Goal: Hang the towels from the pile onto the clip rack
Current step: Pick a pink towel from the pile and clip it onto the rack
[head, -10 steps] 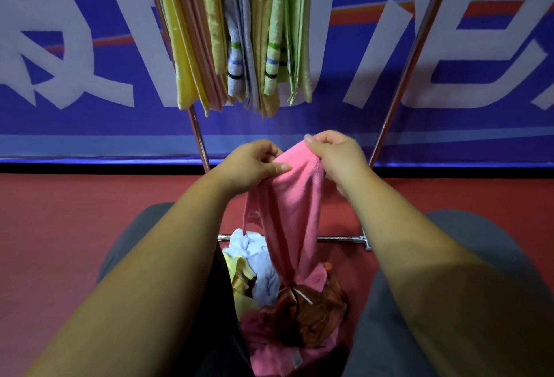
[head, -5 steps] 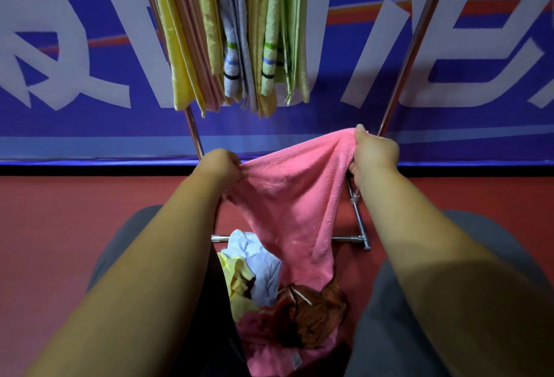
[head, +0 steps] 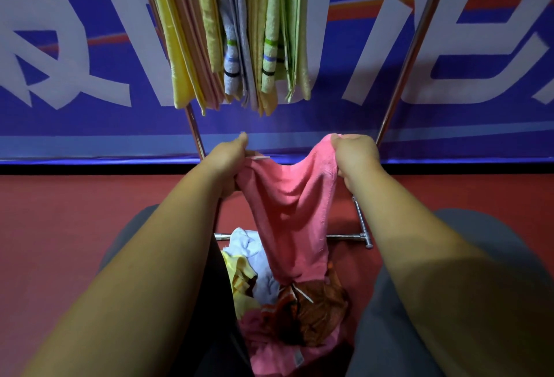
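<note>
My left hand and right hand pinch the soft pink terry towel's top edge level, directly below the hung towels.

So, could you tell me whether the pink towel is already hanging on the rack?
No, the pink towel is stretched between the left hand and right hand, below the hung towels.

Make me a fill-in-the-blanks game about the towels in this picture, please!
1. Both hands, the left hand and the right hand, hold up a towel whose colour is ____.
2. The towels on the rack hang ____ the hands.
3. The pile of towels lies on the floor between the person's ____.
4. The floor is coloured ____.

Missing words: pink; above; knees; red
</note>
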The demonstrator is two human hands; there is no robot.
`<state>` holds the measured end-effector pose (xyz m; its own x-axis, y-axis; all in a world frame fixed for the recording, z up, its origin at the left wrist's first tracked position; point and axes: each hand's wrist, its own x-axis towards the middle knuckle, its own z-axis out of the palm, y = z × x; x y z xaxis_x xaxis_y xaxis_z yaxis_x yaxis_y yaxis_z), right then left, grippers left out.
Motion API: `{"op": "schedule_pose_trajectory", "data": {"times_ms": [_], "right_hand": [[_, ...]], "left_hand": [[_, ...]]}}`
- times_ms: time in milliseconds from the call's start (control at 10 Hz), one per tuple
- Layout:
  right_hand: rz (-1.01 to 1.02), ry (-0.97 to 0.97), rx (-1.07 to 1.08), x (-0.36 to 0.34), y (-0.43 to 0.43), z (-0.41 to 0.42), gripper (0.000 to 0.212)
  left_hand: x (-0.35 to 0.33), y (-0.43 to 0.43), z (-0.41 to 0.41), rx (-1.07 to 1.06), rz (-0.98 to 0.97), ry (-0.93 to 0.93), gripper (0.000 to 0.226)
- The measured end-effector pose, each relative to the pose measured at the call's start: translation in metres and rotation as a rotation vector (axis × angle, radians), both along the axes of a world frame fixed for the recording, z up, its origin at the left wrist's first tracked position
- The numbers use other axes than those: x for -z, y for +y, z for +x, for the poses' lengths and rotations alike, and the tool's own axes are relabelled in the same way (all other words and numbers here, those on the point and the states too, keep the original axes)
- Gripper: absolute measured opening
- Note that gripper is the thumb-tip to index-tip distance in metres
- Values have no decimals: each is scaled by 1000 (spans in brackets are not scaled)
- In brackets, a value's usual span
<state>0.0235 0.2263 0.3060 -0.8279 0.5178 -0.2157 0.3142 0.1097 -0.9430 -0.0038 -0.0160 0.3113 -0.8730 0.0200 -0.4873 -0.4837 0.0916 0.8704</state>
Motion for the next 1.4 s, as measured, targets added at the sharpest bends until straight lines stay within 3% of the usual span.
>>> {"op": "schedule_pose_trajectory", "data": {"times_ms": [100, 300, 500, 700, 1000, 1200, 1400], "right_hand": [[63, -19, -57, 4, -6, -2, 22], [293, 42, -139, 6, -23, -1, 22], [550, 141, -355, 10, -49, 10, 20], [663, 155, -482, 19, -63, 15, 20], [637, 145, -548, 26, -62, 13, 24], [630, 125, -620, 27, -59, 13, 31], [558, 132, -630, 26, -55, 13, 25]], "left_hand": [[5, -1, 2, 86, -57, 40, 19], [11, 7, 6, 158, -146, 150, 7], [24, 22, 2, 64, -93, 172, 8], [23, 35, 0, 58, -65, 136, 19], [21, 34, -7, 26, 85, 68, 24], [24, 33, -10, 39, 70, 83, 26], [22, 32, -7, 46, 81, 95, 26]]}}
